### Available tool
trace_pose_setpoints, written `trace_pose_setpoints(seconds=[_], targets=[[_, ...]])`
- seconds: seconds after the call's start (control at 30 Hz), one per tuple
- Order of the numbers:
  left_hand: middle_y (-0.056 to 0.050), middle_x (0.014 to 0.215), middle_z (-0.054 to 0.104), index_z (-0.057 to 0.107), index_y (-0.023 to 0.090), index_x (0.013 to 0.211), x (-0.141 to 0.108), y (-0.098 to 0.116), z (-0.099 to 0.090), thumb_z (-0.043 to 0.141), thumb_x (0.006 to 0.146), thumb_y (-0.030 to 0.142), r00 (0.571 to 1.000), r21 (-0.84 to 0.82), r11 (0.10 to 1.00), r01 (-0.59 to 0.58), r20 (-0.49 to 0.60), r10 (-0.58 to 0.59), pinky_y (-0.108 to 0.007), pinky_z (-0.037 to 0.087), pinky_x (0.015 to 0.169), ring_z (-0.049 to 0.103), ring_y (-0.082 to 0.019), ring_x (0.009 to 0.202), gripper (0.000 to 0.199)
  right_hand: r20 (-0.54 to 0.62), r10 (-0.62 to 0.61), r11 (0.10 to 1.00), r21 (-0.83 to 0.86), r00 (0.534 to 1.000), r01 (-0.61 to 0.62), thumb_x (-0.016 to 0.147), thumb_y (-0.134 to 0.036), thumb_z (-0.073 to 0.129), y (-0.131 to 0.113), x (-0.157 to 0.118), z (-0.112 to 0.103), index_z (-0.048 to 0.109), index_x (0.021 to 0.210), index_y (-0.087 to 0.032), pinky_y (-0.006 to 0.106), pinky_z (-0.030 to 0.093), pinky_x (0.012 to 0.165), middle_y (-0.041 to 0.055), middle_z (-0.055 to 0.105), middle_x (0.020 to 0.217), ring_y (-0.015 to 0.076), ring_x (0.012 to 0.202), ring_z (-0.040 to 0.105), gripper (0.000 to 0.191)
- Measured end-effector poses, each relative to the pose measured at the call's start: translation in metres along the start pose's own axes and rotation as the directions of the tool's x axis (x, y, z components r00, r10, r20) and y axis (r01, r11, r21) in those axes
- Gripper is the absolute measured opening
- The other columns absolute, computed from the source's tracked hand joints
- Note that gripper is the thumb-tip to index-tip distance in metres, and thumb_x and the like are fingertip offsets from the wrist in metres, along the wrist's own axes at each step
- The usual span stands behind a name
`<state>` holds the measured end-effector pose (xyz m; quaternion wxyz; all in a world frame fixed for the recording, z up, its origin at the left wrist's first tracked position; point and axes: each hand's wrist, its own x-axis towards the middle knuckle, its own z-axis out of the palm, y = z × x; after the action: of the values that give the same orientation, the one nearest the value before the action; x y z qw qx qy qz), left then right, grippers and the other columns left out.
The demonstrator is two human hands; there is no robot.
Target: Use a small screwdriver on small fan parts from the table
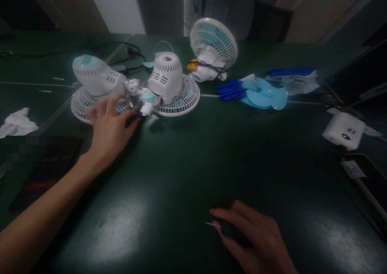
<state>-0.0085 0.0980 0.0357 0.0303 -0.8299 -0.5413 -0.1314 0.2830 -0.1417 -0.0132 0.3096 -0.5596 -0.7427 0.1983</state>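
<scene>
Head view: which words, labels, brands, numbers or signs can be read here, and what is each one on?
None can be read with certainty.
White box: a short dark mark and a dark oval, both too blurred to read.
Pale label on the dark device: print too small and blurred.
Middle fan housing: no lettering can be made out.

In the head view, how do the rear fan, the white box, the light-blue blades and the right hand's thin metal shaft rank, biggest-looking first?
Rear fan
White box and light-blue blades: too alike to rank
Thin metal shaft
</scene>
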Motion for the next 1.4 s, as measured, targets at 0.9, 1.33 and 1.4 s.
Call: trace_pose_setpoints(seconds=[0.9, 1.33, 1.4], targets=[[-0.006, 0.115, 0.066, 0.065, 0.025, 0.120, -0.112, 0.095, 0.016, 0.057, 0.103, 0.015, 0.842, -0.759, 0.634, -0.149, 0.239, 0.484, -0.036, 0.050, 0.087, 0.060, -0.021, 0.103, 0.021, 0.001, 0.047, 0.997, 0.065, 0.999, -0.047, 0.092, -0.014, 0.063, -0.007, 0.001, 0.002, 0.072, 0.101, -0.022, 0.021, 0.053, 0.056, 0.0006, 0.069, 0.079, 0.0115, 0.059, 0.066, 0.015], [-0.005, 0.114, 0.065, 0.062, 0.024, 0.121, -0.115, 0.091, 0.026, 0.053, 0.105, 0.010, 0.824, -0.839, 0.535, -0.098, 0.232, 0.516, -0.031, 0.050, 0.088, 0.060, -0.018, 0.104, 0.024, 0.121, 0.015, 1.000, 0.012, 0.993, -0.017, 0.102, -0.020, 0.058, -0.002, -0.003, 0.003, 0.071, 0.115, -0.025, 0.020, 0.056, 0.064, 0.0008, 0.073, 0.088, 0.0122, 0.068, 0.071, 0.019], [-0.004, 0.113, 0.065, 0.062, 0.024, 0.120, -0.114, 0.091, 0.023, 0.053, 0.105, 0.011, 0.822, -0.843, 0.532, -0.077, 0.249, 0.512, -0.031, 0.050, 0.088, 0.060, -0.018, 0.104, 0.023, 0.107, 0.004, 1.000, 0.017, 0.994, -0.006, 0.102, -0.019, 0.057, -0.003, -0.002, 0.003, 0.069, 0.114, -0.024, 0.020, 0.056, 0.064, 0.0008, 0.073, 0.089, 0.0123, 0.069, 0.071, 0.018]])
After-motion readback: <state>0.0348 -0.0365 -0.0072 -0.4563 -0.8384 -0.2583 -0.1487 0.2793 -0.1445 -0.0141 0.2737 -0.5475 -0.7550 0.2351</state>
